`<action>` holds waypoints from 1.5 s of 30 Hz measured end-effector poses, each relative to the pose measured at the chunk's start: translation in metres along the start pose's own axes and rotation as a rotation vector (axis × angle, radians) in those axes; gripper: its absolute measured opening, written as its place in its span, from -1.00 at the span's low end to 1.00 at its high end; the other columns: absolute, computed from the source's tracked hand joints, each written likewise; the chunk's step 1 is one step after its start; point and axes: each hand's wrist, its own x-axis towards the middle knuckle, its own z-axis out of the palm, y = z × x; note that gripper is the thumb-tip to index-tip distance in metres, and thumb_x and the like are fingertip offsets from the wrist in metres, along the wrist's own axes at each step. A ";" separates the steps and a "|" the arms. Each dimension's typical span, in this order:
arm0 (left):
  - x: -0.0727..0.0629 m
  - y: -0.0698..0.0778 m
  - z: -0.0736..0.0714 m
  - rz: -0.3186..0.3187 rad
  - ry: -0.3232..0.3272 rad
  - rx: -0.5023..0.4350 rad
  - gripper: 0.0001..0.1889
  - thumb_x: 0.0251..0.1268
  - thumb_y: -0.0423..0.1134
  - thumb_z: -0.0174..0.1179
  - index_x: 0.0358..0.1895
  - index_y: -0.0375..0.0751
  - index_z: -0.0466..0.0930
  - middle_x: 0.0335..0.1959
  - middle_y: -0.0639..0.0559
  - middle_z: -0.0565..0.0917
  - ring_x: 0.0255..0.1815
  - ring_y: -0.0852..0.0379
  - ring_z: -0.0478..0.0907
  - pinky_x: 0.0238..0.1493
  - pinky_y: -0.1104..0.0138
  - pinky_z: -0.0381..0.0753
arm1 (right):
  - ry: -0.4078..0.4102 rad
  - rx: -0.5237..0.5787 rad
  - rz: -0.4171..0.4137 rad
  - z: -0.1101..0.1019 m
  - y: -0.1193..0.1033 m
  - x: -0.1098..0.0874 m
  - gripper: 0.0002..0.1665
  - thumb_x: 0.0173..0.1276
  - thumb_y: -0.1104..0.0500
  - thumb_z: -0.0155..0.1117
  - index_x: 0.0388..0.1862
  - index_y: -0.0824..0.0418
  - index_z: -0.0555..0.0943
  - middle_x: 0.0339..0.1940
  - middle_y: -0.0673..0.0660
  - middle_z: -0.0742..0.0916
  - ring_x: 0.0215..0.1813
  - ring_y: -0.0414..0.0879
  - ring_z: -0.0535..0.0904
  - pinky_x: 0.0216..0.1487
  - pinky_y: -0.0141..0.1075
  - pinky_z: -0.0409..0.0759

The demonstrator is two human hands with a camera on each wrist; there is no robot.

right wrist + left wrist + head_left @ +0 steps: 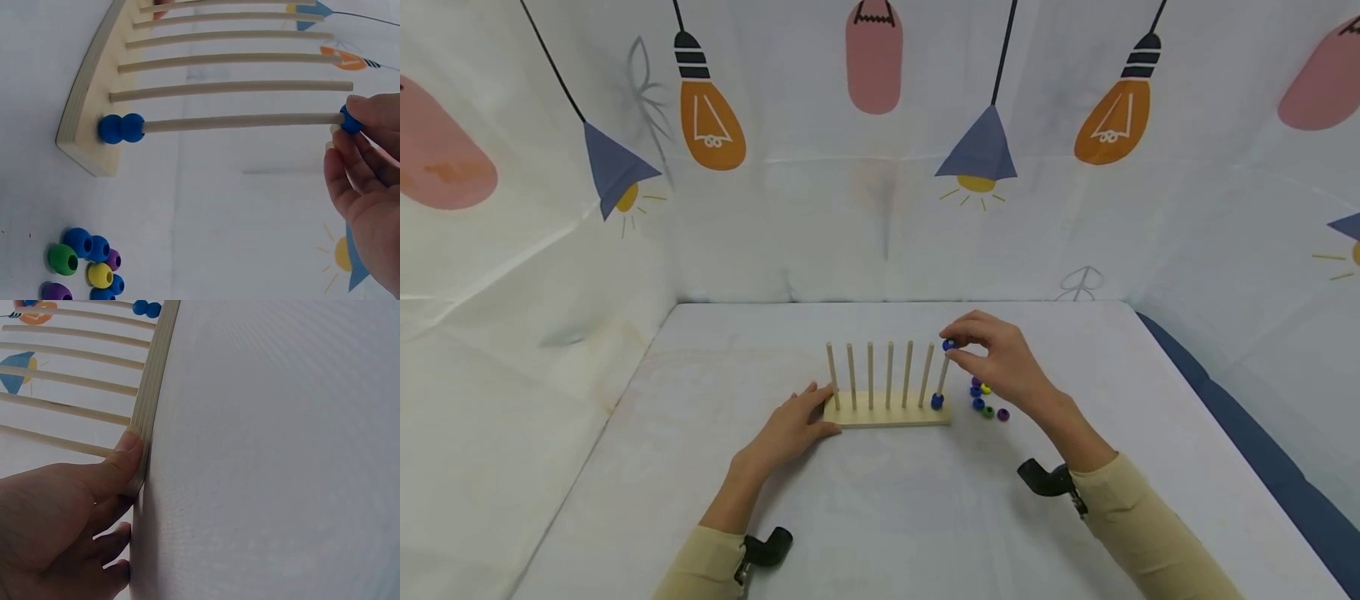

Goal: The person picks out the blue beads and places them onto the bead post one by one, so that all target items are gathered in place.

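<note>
A pale wooden base with a row of several upright pegs stands on the white table. My left hand grips the base's left end, its thumb on the near side. At the far right peg, my right hand pinches a blue bead between thumb and fingers, right at the peg's tip. Two blue beads sit stacked at the bottom of that same peg. The other pegs carry no beads.
Loose beads lie on the table right of the base: a green bead, a yellow bead, purple ones and several blue ones. A white printed cloth hangs behind the table.
</note>
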 end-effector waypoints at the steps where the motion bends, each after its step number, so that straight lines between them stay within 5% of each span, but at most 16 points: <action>1: 0.000 0.000 0.000 0.001 0.001 0.002 -0.24 0.29 -0.02 0.32 0.51 -0.14 0.27 0.54 -0.21 0.26 0.62 -0.14 0.08 0.63 -0.06 0.03 | -0.003 0.005 0.012 0.001 0.000 -0.001 -0.74 0.28 0.36 0.39 -0.06 0.16 0.72 -0.11 0.04 0.72 -0.11 -0.15 0.66 0.04 -0.21 0.73; 17: 0.000 -0.001 0.001 -0.003 0.000 -0.002 -0.23 0.29 -0.01 0.32 0.51 -0.13 0.26 0.54 -0.22 0.24 0.62 -0.13 0.08 0.64 -0.06 0.01 | -0.016 0.068 0.095 0.008 0.008 -0.007 -0.77 0.29 0.37 0.38 -0.08 0.19 0.72 -0.10 0.08 0.71 -0.10 -0.12 0.67 0.07 -0.13 0.73; 26: 0.001 -0.002 0.001 -0.007 -0.004 -0.007 -0.23 0.29 0.00 0.32 0.51 -0.13 0.26 0.55 -0.23 0.22 0.62 -0.15 0.07 0.63 -0.08 0.01 | -0.026 0.051 0.116 0.014 0.015 -0.012 -0.77 0.28 0.38 0.38 -0.12 0.15 0.72 -0.09 0.01 0.71 -0.09 -0.17 0.67 0.08 -0.28 0.73; 45: 0.001 0.001 0.000 0.004 -0.006 0.004 -0.24 0.30 0.01 0.31 0.51 -0.15 0.27 0.54 -0.20 0.25 0.62 -0.14 0.08 0.63 -0.07 0.01 | -0.043 0.132 0.233 0.028 0.024 -0.023 -0.76 0.26 0.40 0.39 -0.09 0.25 0.73 -0.05 0.18 0.73 -0.03 0.02 0.71 0.11 -0.08 0.72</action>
